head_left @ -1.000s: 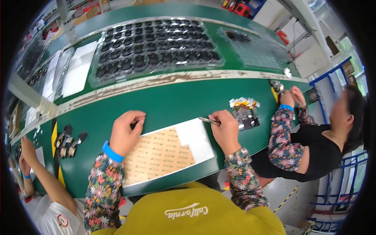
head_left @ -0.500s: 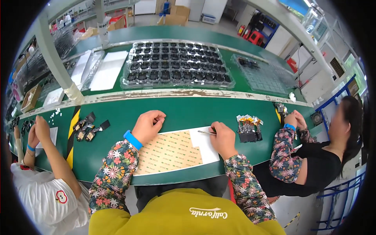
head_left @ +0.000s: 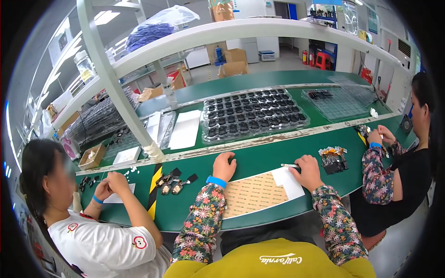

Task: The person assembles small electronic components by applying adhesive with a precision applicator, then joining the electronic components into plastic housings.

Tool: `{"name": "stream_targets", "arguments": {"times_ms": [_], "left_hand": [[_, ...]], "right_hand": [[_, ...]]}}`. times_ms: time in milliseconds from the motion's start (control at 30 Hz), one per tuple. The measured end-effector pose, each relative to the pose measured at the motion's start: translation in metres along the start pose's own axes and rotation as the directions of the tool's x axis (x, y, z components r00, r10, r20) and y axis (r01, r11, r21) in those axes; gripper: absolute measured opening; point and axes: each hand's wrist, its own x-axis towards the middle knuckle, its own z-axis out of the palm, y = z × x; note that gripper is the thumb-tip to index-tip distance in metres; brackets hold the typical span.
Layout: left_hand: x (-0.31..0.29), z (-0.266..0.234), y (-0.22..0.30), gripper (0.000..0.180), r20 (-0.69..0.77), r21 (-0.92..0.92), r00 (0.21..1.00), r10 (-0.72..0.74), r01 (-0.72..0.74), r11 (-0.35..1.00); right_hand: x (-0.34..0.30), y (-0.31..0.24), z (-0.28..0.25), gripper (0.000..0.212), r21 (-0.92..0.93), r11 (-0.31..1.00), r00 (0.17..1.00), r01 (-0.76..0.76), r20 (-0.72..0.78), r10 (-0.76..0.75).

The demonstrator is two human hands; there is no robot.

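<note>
A sheet of tan printed adhesive backing on a white base lies on the green table in front of me. Part of the backing is gone at the upper right, where white shows. My right hand is closed on slim metal tweezers, which point left above the sheet's upper right corner. At the sheet's upper left, my left hand has its fingers curled in; whether anything small is in them is hidden. Small black parts with orange flex ends lie right of my right hand.
Black camera-like parts lie left, beside yellow-black tape. A clear tray of black pieces stands beyond the white ledge. Co-workers sit left and right. A metal post rises at the left.
The view has tilted up and turned left, so the table sits further right and more of the room shows. My right hand still holds the tweezers; the sheet looks unchanged.
</note>
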Motion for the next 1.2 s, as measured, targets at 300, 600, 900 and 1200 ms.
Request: {"name": "stream_targets", "arguments": {"times_ms": [300,600,900,1200], "left_hand": [[-0.001,-0.018,-0.012,0.033,-0.064,0.115,0.997,-0.033,0.04,0.993],[0.101,-0.074,-0.004,0.038,0.069,0.313,0.997,0.031,-0.051,0.948],[0.133,0.007,-0.048,0.086,-0.013,0.661,0.949,-0.314,0.244,0.709],[0.131,0.007,-0.008,0.06,-0.039,0.665,0.943,-0.331,0.272,0.696]], "right_hand": [[0.006,-0.012,-0.002,0.026,0.042,0.999,1.0,0.01,0.007,-0.01],[0.068,0.008,-0.013,0.039,0.102,0.992,0.997,0.073,-0.001,-0.073],[0.18,0.112,0.078,0.07,-0.105,0.862,0.852,-0.495,0.137,0.506],[0.185,0.092,0.094,0.06,-0.303,0.856,0.815,-0.418,0.291,0.501]]}}
